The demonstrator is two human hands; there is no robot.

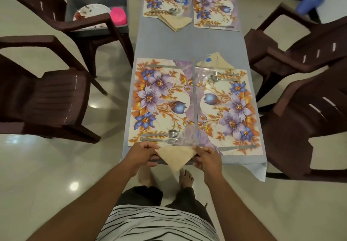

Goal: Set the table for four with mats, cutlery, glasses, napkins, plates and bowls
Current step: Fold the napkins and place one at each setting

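Note:
A beige napkin (175,158), folded into a triangle, hangs point-down over the table's near edge. My left hand (143,154) pinches its left corner and my right hand (206,159) pinches its right corner. Just beyond lies the near left floral mat (161,101) with a spoon (171,133), a fork and a clear glass (189,134) at its near end. The near right mat (228,109) carries a knife (236,148), a spoon, a glass and a folded napkin (217,60) at its far end. Two more mats (214,4) with cutlery and a napkin (175,22) lie at the far end.
Brown plastic chairs stand at both sides, left (47,98) and right (308,120). A grey tub (97,2) on the far left chair holds a dirty plate (90,11) and a pink cup (118,16). A blue object (309,0) lies at the top right. The table (187,43) has a pale blue cloth.

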